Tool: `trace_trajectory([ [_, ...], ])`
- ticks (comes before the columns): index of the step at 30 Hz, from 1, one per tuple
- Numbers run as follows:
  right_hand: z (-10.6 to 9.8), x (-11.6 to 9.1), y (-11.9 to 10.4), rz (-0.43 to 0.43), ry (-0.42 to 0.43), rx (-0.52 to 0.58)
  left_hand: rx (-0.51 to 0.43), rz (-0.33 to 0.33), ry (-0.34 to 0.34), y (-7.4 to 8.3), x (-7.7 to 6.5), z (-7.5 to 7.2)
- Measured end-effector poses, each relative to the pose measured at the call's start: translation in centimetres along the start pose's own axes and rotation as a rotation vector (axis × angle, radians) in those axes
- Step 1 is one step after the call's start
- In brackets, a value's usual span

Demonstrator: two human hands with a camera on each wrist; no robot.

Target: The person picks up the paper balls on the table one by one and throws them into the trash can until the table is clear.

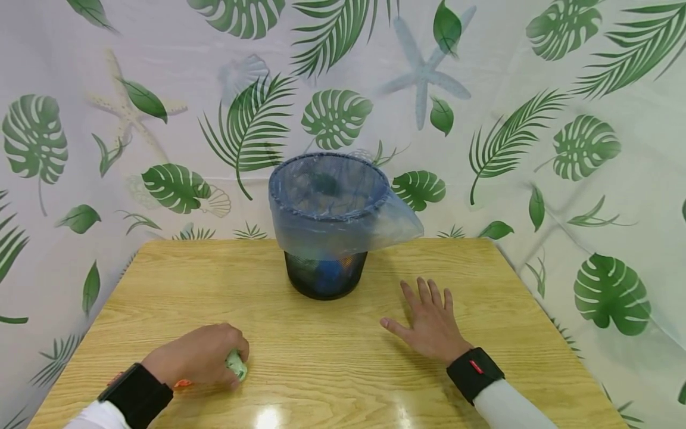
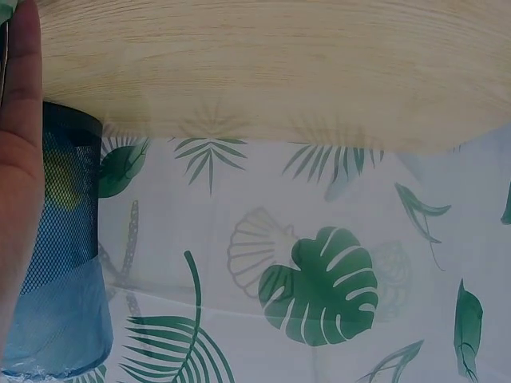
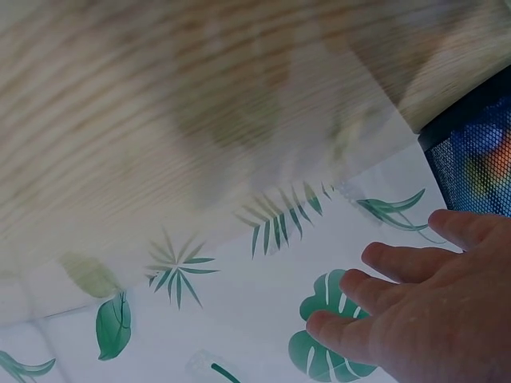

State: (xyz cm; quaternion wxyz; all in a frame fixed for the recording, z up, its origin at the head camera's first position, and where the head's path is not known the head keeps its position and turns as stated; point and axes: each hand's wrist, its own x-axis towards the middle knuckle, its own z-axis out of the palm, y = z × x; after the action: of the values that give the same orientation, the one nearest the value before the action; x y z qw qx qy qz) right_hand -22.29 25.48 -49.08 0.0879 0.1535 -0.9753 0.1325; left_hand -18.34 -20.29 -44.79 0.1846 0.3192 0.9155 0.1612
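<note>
My left hand [image 1: 203, 356] is low over the table's near left, its fingers and thumb pinching a small pale green crumpled item [image 1: 236, 366] whose kind I cannot tell. A bit of an orange thing [image 1: 183, 382] shows under that hand, mostly hidden. Fingers spread, my right hand [image 1: 431, 325] holds nothing, palm down over the right of the table; whether it touches the wood I cannot tell. Between and beyond both hands stands a black mesh wastebasket [image 1: 324, 280], a translucent blue bin bag [image 1: 321, 235] folded over its rim. Blurred coloured contents show through the mesh.
The wooden table [image 1: 321, 357] runs back to a leaf-patterned sheet [image 1: 332, 71] hanging behind and at both sides. A loose corner of the bag sticks out to the right of the wastebasket. Each wrist wears a black band.
</note>
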Motion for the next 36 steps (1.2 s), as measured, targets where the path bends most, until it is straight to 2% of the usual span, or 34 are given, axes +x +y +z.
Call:
trace_trajectory([
  [9,0.1,0.0,0.1,-0.003,0.000,-0.011,-0.038,0.070,0.108,0.1,0.4,-0.8],
  [14,0.0,-0.2,0.2,0.002,0.000,-0.017,-0.053,0.095,0.182,0.4,0.5,-2.1],
  [18,0.2,-0.2,0.4,0.005,-0.001,-0.018,-0.032,0.120,0.271,0.9,0.6,-3.6],
  [22,0.3,-0.3,0.4,0.005,0.000,-0.018,0.013,0.165,0.385,1.5,0.7,-5.0],
  [24,0.2,-0.3,0.4,0.005,0.000,-0.017,0.040,0.204,0.466,1.8,0.9,-5.7],
  [31,0.0,-0.4,0.2,0.015,-0.011,-0.005,0.077,0.398,0.772,3.1,1.8,-8.3],
  [36,0.0,-0.5,0.4,0.015,-0.013,-0.012,0.089,0.445,0.915,4.6,2.8,-10.4],
])
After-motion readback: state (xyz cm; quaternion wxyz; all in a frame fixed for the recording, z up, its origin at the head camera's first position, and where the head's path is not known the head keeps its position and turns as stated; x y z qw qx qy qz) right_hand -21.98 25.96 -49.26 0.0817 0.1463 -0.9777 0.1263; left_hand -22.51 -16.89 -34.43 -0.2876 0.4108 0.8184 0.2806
